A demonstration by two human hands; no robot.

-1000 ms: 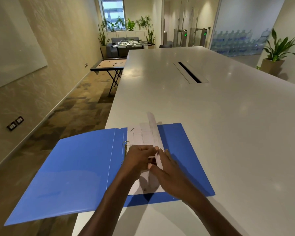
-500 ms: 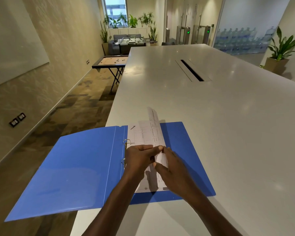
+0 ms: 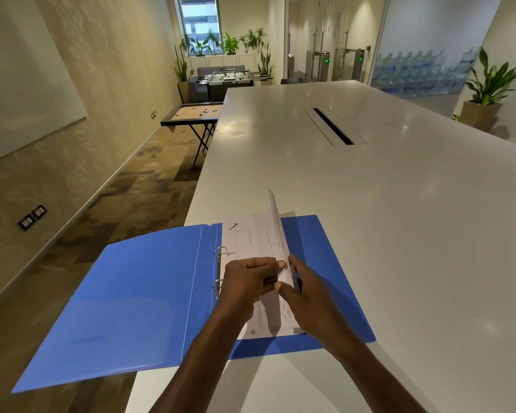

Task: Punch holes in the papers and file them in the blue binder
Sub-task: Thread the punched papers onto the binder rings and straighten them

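1. Far left: blue binder (image 3: 125, 296) lying open and flat, smooth and shiny, its left cover hanging off the edge of the white bench (image 3: 399, 234).
2. Next: two round metal rings (image 3: 219, 268) standing up along the binder's spine, one beyond the other, both looking shut.
3. Just right of the rings: left hand (image 3: 245, 281) lying over the papers (image 3: 259, 242), fingers curled and pinching the sheet edge with the thumb.
4. Papers resting on the right half of the binder, long side running away from the body, same way as the spine. Thin, white, printed with boxes and lines. Left edge at the rings; hard to tell if the holes are on them, since the hand hides that part.
5. Top sheet curling up on its right side and standing almost straight, floppy and light.
6. Right of that: right hand (image 3: 307, 299) meeting the left, fingers closed on the raised sheet edge near its middle.
7. Both hands touching the sheet, left hand nearer the rings. Best guess for the next move: lay the sheet over, flat.
8. Far right: bare, glossy bench top with a long dark slot (image 3: 334, 126).
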